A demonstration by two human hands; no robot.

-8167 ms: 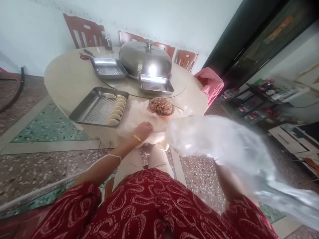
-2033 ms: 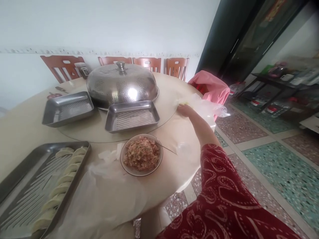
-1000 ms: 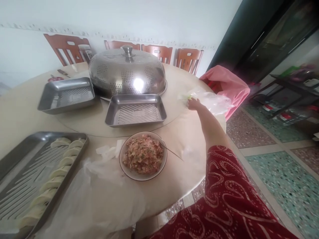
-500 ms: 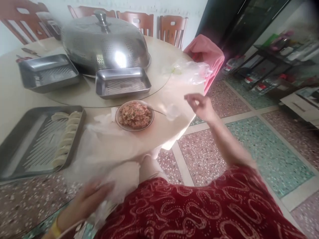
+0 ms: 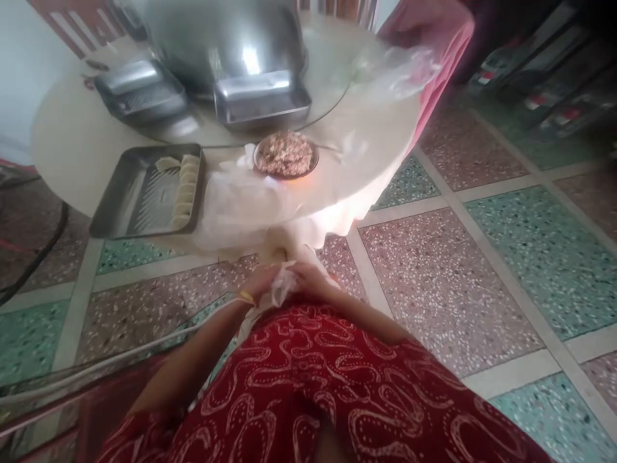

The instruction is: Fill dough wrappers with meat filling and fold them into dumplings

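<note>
The left hand (image 5: 261,280) and right hand (image 5: 312,281) grip a crumpled, thin whitish sheet (image 5: 283,286) near the smooth, rounded table (image 5: 67,132).

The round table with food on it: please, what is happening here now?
A person's left hand and right hand meet in front of the body at a crumpled whitish piece; blur hides their grip. On the table, a bowl is heaped with minced mixture, and a tray to its left holds dumplings.

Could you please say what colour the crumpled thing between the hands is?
Whitish crumpled thing, head view.
</note>
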